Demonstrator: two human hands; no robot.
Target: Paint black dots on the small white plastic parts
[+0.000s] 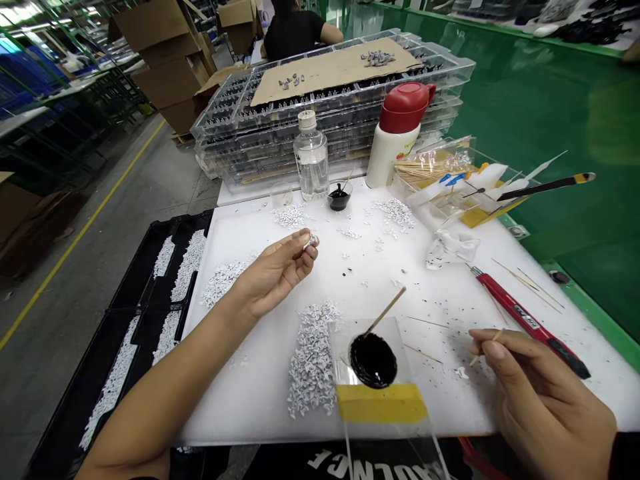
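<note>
My left hand (283, 270) is raised over the white tabletop, thumb and fingertips pinched on a small greyish-white part (311, 241) whose exact shape is too small to tell. In my right hand (543, 393), at the right of the table, a thin wooden toothpick (487, 348) is pinched between thumb and fingers. Between the hands lies a clear plastic plate (393, 328) with a yellow tape strip (383, 403) across it. A round pool of black paste (373, 361) sits on the plate, and a wooden stick (385, 311) leans out of it. Left of the plate is a pile of small white parts (314, 360).
Black trays (145, 267) of white parts flank the table's left. Behind stand a water bottle (313, 160), a small cup of black paste (339, 198), a red-lidded flask (397, 137) and stacked clear trays (280, 137). A red utility knife (530, 322) and crumpled tissue (453, 249) lie right.
</note>
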